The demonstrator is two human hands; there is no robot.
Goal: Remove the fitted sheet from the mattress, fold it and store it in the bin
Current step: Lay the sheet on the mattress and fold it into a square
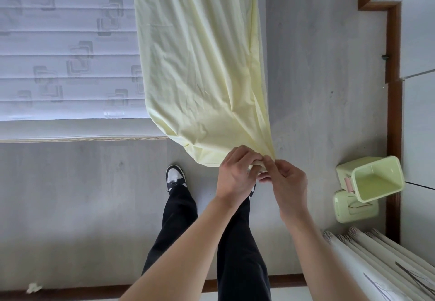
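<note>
A: Starting at the left, what do we have?

B: We see the white quilted mattress with a grey square pattern (68, 49), bare along its left part. Its near edge runs across the grey wood-look floor (82, 206).

A: And the pale yellow cotton fitted sheet (200, 65)?

B: We find it lying as a long folded strip over the right side of the mattress, its right edge hanging past the mattress over the floor. It narrows to a gathered corner beyond the near edge, and that corner is lifted off the floor.

A: The hands?

B: We see both bare forearms reaching forward from the bottom, meeting at that corner. The left hand (235, 176) shows its back to us, fingers curled round the bunched fabric. The right hand (286, 183) touches it from the right, thumb and forefinger pinching the same corner, the other fingers loosely bent.

A: Below them?

B: Black trousers and a black-and-white sneaker (175, 176).

A: Further right?

B: We see the light green plastic bin (374, 178) on the floor near the brown wooden skirting (393, 112), tipped so its open mouth faces us, well apart from the sheet. Its matching green lid (355, 209) lies just beside it.
</note>
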